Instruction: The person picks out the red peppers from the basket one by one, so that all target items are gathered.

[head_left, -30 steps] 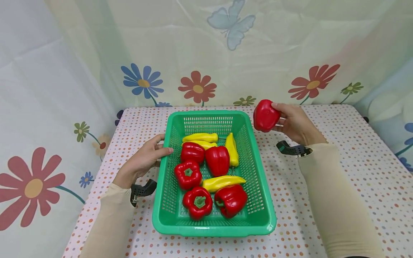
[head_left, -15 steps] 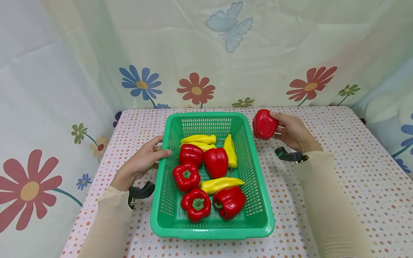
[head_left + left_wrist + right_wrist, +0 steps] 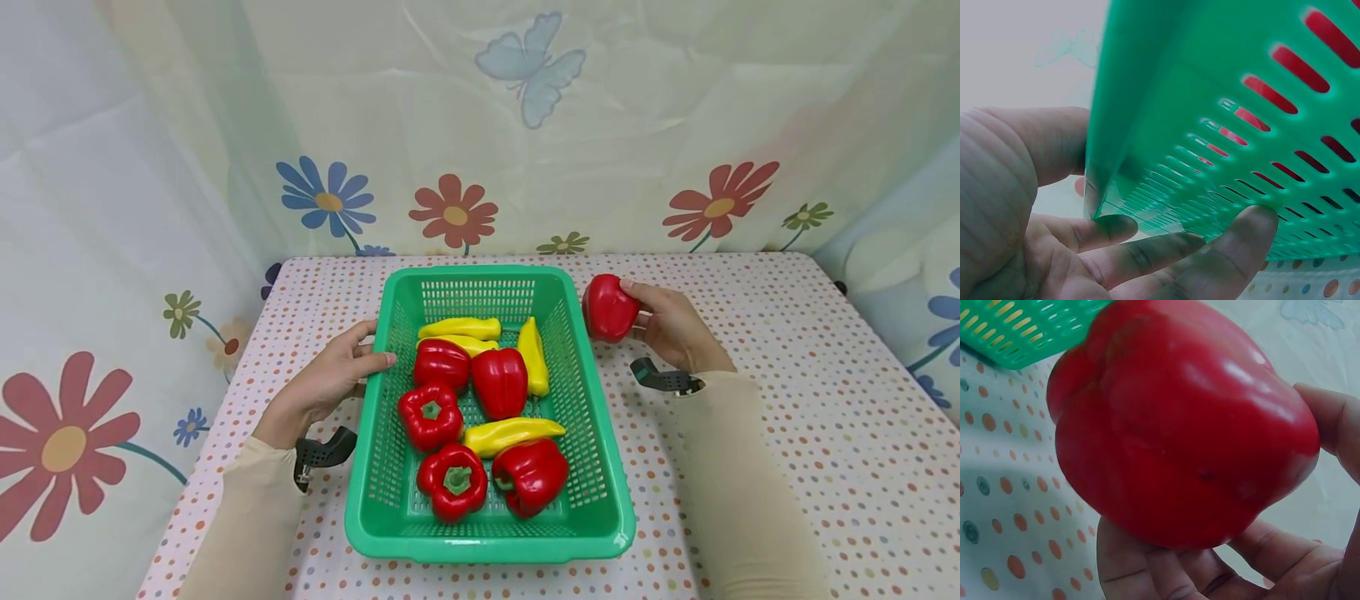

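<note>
My right hand (image 3: 671, 325) holds a red bell pepper (image 3: 611, 308) beside the right rim of a green plastic basket (image 3: 611, 467), with the thumb on one side and fingertips beneath. In the right wrist view, the pepper (image 3: 1191, 425) hangs above the dotted cloth. My left hand (image 3: 330, 375) grips the basket's left rim: the thumb hooks over the edge and the fingers lie against the slotted outer wall (image 3: 1166, 81). Inside the basket lie several red bell peppers, one (image 3: 452, 482) with its green stem up, and several long yellow peppers, one (image 3: 513, 435) among the red ones.
A white cloth with coloured dots (image 3: 787, 400) covers the table, reaching past the basket on both sides. Behind stands a pale curtain (image 3: 652, 108) printed with flowers and a butterfly. Each wrist carries a small black camera mount (image 3: 663, 379).
My right hand has lowered the red bell pepper and brought it slightly nearer, close beside the basket's right rim. The left hand keeps its grip; the basket's contents look unchanged.
</note>
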Tool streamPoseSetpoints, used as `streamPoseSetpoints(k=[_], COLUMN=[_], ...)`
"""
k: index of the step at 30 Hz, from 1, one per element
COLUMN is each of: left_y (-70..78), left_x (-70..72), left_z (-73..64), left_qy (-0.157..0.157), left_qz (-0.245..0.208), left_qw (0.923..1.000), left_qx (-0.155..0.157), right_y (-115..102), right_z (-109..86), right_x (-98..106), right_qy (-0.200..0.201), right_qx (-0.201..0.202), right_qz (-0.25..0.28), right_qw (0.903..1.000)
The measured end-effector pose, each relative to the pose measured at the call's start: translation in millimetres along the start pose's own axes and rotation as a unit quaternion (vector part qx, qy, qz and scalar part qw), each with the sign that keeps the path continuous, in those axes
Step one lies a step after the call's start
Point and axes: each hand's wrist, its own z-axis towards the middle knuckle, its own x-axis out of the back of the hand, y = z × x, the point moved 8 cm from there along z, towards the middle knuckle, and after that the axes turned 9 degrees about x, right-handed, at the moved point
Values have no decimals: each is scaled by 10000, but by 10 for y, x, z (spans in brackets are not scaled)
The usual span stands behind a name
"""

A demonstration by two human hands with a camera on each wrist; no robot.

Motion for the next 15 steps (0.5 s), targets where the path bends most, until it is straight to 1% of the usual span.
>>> streamPoseSetpoints(k=[4,10,15], left_y=[-10,-3,0], left_x=[3,-2,-8], left_z=[-7,-15,-12], left_qy=[-33,-71,-85], left_qz=[-4,13,-32], left_qw=[10000,10000,10000], left_qx=[14,-13,-15], right_y=[76,168,183], right_z=[-6,-14,-8], right_x=[8,42,61], right_qy=[41,132,202], right_qx=[-25,-87,-27], right_qz=[-79,127,1], right_qw=[10000,9998,9998])
